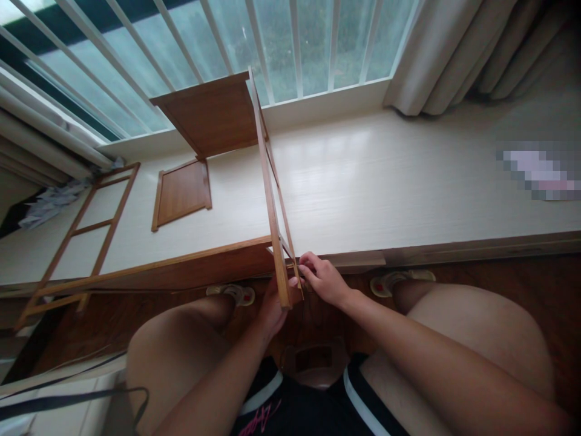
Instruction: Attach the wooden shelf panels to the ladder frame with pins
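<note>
My left hand clamps the probably light, stiff wooden frame at its handiest end; my right hand's grip I can't tell.

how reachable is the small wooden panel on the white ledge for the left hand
Probably not directly: the left hand seems to hold the upright frame, and the long board lies between hand and panel.

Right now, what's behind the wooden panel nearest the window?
Beyond the top edge of the wooden panel, white window bars show. Whatever is directly behind the panel is covered.
</note>
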Action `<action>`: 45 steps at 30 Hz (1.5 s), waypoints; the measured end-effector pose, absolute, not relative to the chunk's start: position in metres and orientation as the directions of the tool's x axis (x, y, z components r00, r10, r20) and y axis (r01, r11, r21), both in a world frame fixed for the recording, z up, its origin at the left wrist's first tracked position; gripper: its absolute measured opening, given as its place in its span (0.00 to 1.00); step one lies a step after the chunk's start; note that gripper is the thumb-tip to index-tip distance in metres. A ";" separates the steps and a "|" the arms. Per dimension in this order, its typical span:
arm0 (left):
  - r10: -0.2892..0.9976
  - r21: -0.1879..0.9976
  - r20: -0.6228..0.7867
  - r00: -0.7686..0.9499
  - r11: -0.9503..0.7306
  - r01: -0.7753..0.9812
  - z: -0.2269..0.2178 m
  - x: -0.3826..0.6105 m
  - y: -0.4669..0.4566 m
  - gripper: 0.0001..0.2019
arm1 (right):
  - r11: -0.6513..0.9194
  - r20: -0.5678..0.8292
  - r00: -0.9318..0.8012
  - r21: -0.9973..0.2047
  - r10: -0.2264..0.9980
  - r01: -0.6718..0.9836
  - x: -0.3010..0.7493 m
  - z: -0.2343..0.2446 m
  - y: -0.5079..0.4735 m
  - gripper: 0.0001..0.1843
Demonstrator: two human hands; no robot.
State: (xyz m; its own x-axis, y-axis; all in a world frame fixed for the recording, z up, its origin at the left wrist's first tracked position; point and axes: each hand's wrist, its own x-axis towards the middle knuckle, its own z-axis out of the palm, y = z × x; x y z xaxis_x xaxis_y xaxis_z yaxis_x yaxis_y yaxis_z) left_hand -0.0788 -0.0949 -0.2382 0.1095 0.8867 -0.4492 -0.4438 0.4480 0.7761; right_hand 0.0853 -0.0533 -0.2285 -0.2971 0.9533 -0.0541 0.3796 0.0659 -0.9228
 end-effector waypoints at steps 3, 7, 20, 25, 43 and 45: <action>0.893 0.779 -0.437 0.110 0.436 -0.451 -0.239 -0.078 -0.095 0.17 | 0.060 -0.049 -0.316 -0.943 0.948 0.328 0.083 -0.231 -0.053 0.10; 0.893 0.784 -0.433 0.121 0.439 -0.439 -0.237 -0.079 -0.095 0.16 | 0.054 -0.059 -0.320 -0.942 0.945 0.333 0.082 -0.232 -0.051 0.19; 0.891 0.778 -0.437 0.122 0.443 -0.447 -0.240 -0.080 -0.094 0.22 | 0.057 -0.059 -0.292 -0.926 0.955 0.374 0.082 -0.231 -0.055 0.10; 0.891 0.775 -0.445 0.086 0.432 -0.461 -0.232 -0.075 -0.094 0.21 | 0.052 -0.067 -0.311 -0.932 0.948 0.360 0.081 -0.235 -0.051 0.19; 0.878 0.775 -0.477 0.053 0.448 -0.446 -0.224 -0.073 -0.094 0.17 | 0.063 -0.074 -0.331 -0.921 0.941 0.385 0.084 -0.233 -0.052 0.23; 0.874 0.772 -0.483 0.054 0.455 -0.444 -0.223 -0.073 -0.094 0.16 | 0.039 -0.106 -0.330 -0.913 0.938 0.406 0.086 -0.233 -0.049 0.27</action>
